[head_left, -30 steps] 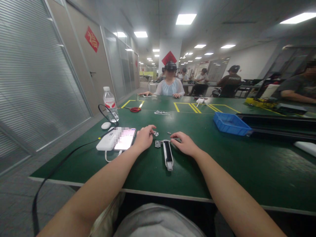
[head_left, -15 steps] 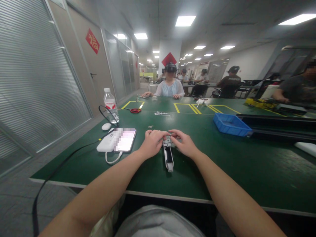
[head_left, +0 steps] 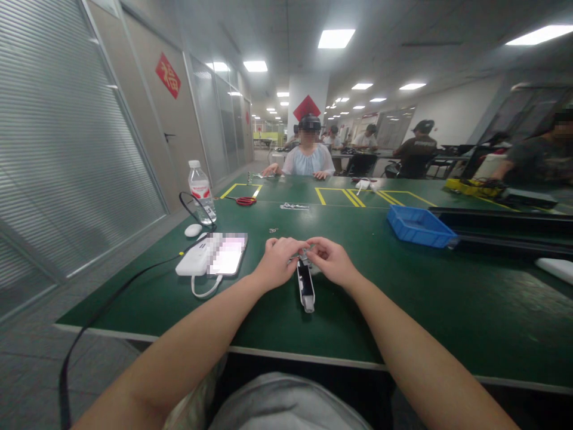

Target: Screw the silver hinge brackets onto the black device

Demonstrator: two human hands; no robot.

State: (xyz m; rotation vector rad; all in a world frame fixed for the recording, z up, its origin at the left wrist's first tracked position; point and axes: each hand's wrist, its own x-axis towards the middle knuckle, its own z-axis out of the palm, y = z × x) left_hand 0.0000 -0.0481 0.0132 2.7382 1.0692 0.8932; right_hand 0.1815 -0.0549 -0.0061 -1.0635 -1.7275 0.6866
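Observation:
A long, narrow white device [head_left: 306,286] with a black inner strip lies on the green table [head_left: 250,316], its blunt end toward me. At its far end is a small metal bracket [head_left: 305,258], mostly hidden behind fingers. My left hand [head_left: 281,258] is closed on the bracket from the left, fingertips curled over its top. From the right, my right hand [head_left: 330,258] pinches the same metal end with thumb and forefinger. The fingertips of both hands nearly meet above it. A few tiny metal parts [head_left: 273,230] lie just beyond my left hand.
To the left are a power bank [head_left: 192,263], a phone [head_left: 230,254], a white mouse [head_left: 193,230] and a water bottle [head_left: 201,191]. Red-handled scissors [head_left: 245,201] and a strip of small parts [head_left: 294,206] lie farther back. A blue bin [head_left: 419,227] stands right. A person [head_left: 308,158] sits opposite.
My right hand has shifted slightly left, and its fingers now cover more of the metal bracket. My left hand and the device have hardly moved.

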